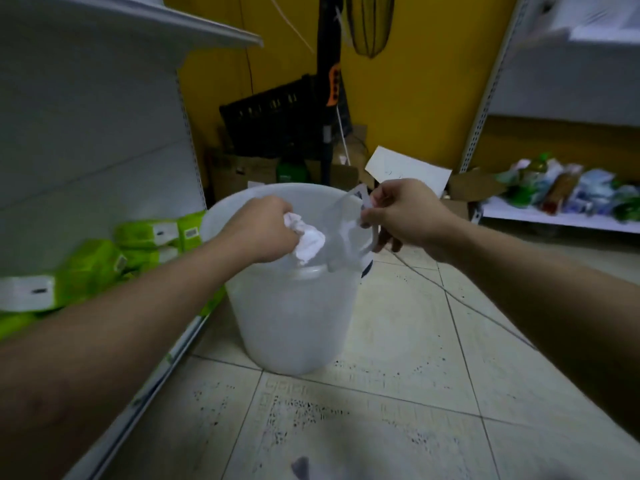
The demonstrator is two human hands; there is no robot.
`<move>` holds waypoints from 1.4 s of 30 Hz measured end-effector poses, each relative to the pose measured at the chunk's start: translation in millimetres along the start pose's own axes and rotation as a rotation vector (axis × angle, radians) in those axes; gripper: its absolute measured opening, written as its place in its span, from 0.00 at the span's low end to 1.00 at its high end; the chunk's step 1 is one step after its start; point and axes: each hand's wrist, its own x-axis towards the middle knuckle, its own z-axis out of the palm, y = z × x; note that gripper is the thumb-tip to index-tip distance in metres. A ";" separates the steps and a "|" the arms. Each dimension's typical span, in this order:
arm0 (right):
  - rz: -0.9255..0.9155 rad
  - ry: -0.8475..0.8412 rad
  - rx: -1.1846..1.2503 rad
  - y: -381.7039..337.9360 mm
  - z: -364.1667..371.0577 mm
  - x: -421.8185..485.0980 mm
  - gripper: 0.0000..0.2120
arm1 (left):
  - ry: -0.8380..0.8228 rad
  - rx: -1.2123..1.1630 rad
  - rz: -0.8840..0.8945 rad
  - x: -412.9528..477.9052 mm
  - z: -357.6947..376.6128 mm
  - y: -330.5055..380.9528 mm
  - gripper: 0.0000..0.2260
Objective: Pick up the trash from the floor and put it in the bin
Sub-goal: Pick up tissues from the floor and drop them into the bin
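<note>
A translucent white plastic bin (294, 323) stands on the tiled floor in the middle of the view. Above its open mouth my left hand (263, 233) is closed around a crumpled white paper wad (306, 239). My right hand (401, 214) is over the bin's right rim, gripping a clear plastic piece (349, 230) that hangs down into the opening. The bottom of the bin's inside is hidden by my hands.
White shelving with green packets (145, 237) runs along the left, touching the bin's side. Cardboard boxes (239, 174), a black crate (273, 123) and a white card (408, 168) crowd the yellow back wall. A low shelf with bottles (561, 188) is at the right. Speckled floor tiles (398, 393) lie in front.
</note>
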 end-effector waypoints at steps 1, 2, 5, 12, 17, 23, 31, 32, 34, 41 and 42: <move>0.039 0.023 0.019 -1.2 7.4 9.0 0.03 | 0.043 -0.055 -0.065 1.3 7.4 -6.4 0.08; 0.084 0.044 0.043 -0.1 15.3 17.3 0.02 | 0.069 -0.105 -0.132 2.6 13.9 -10.9 0.09; 0.192 0.079 0.128 6.9 41.5 34.3 0.07 | -0.009 -0.247 -0.262 9.1 20.1 -20.5 0.21; 0.032 0.022 -0.217 31.7 46.1 28.0 0.27 | -0.004 0.037 -0.031 -15.6 25.0 -23.8 0.24; -0.160 -0.041 -0.589 55.6 35.8 -6.6 0.26 | -0.046 -0.114 0.339 -56.0 54.8 14.5 0.06; -0.179 -0.135 -0.622 143.7 73.8 -71.8 0.22 | -0.292 -0.017 0.293 -89.0 131.3 3.0 0.06; 0.120 -0.524 -0.494 257.0 154.6 -142.8 0.22 | -0.616 0.112 -0.218 -166.7 244.0 -71.5 0.09; 0.139 -0.552 -0.493 267.0 163.7 -148.6 0.24 | -0.615 0.087 -0.266 -174.1 252.6 -77.8 0.08; 0.157 -0.585 -0.509 282.0 178.6 -158.0 0.25 | -0.609 0.044 -0.340 -185.9 264.1 -87.7 0.10; 0.160 -0.593 -0.630 304.2 208.3 -160.2 0.30 | -0.677 -0.036 -0.464 -209.7 290.7 -103.7 0.14; 0.151 -0.587 -0.652 304.6 210.9 -159.4 0.31 | -0.664 -0.030 -0.472 -211.3 293.1 -104.4 0.14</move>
